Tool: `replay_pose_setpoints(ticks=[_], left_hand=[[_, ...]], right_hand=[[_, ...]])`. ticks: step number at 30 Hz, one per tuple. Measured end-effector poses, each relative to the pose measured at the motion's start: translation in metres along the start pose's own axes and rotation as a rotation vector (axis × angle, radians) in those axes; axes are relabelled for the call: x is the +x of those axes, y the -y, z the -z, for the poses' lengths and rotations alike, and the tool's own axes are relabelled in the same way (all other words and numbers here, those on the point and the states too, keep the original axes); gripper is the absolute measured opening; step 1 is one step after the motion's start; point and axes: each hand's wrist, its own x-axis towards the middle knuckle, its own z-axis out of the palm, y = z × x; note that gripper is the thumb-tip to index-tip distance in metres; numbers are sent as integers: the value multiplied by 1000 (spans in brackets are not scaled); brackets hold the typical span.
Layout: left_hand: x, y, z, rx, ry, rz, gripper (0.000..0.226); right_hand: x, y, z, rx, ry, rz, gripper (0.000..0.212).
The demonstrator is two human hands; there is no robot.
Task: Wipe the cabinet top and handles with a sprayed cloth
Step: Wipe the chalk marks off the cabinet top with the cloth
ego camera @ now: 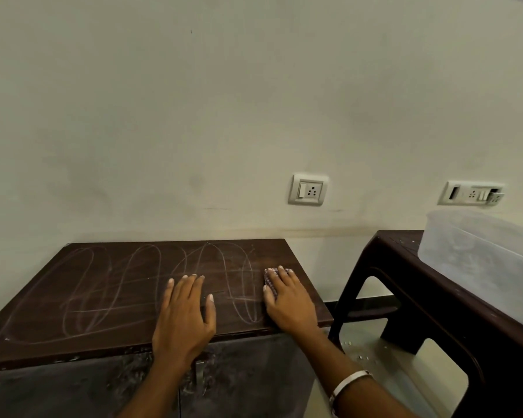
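Observation:
The dark brown cabinet top [109,285] stands against the wall and is covered with pale looping chalk-like streaks. My right hand [287,300] lies flat near the top's right edge, pressing a small checked cloth [269,277] onto the wood; only the cloth's far and left edges show past my fingers. My left hand [184,312] rests palm down with fingers spread on the top's front middle, holding nothing. Below the front edge a cabinet handle [199,369] shows partly between the two dusty doors, behind my left forearm.
A dark plastic stool or table [405,285] stands to the right with a translucent plastic box [477,245] on it. Two wall sockets [308,190] [471,194] are mounted above. Crumbs lie on the floor [357,351] between cabinet and stool.

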Motion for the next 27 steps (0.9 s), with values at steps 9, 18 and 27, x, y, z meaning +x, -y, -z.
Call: replay_pose_setpoints(ticks=[9,18,27], left_hand=[[-3,15,4,-6,3,-24,63],[-4,14,6,15,-18,-34,60],[-5,27,15,12,-31,-13,60]], right_hand=[[-16,-39,24,-54,-55,-88,54],[-32,23,10,-45,-57,-68,56],[-33,51,-3,22,-25,55,56]])
